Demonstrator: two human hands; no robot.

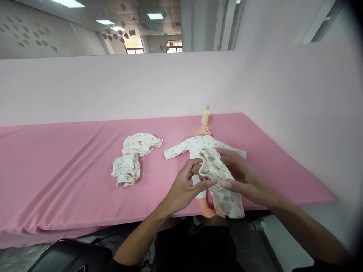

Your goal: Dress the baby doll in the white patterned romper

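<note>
A white baby garment (224, 189) with a green print is bunched between my two hands, its lower part hanging down; I cannot tell whether it is a pair of trousers. My left hand (188, 185) pinches its left edge with thumb and fingers. On the other side, my right hand (244, 177) is closed around its upper right part. Just behind and below lies a baby doll (202, 130) on its back, in a printed long-sleeved top (185, 147) with the arms spread. Its bare feet (208, 211) point towards me; the garment and my hands hide its middle.
A pink sheet (85, 158) covers the table. Crumpled printed baby clothes (130, 156) lie to the left. Behind the doll's head stands a pale yellow pump bottle (207, 116). White walls bound the back and right. A black bag or chair (70, 255) sits below, at the lower left.
</note>
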